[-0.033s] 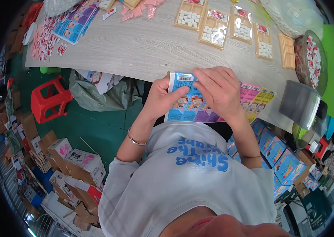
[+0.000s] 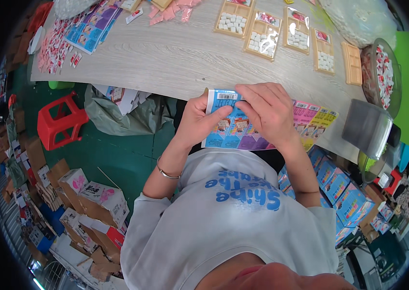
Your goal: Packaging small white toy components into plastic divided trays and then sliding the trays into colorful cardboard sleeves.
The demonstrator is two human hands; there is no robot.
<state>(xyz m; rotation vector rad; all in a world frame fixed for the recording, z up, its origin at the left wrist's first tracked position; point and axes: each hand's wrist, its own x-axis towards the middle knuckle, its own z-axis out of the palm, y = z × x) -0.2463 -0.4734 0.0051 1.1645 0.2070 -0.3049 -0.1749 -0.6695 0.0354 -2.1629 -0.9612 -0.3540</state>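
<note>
A glossy printed sheet (image 2: 224,140) in blue, purple, pink and yellow bands lies across my lap at the table's near edge. My left hand (image 2: 199,118) is closed on its left end, thumb on the printed face and the other fingers hidden behind. My right hand (image 2: 270,113) lies over the middle, its fingers bent together at the upper edge near a barcode, covering part of the print. Beyond my hands, several cream compartment trays (image 2: 261,36) hold small white blocks and a red-and-white sachet. One cream tray (image 2: 352,63) at the right holds nothing.
A clear bowl (image 2: 370,72) of red-and-white sachets stands at the right, beside a clear plastic container (image 2: 366,123). Loose sachets (image 2: 54,53) and printed sheets (image 2: 88,34) lie at the far left. A red stool (image 2: 52,121) and cardboard boxes (image 2: 98,198) stand on the floor.
</note>
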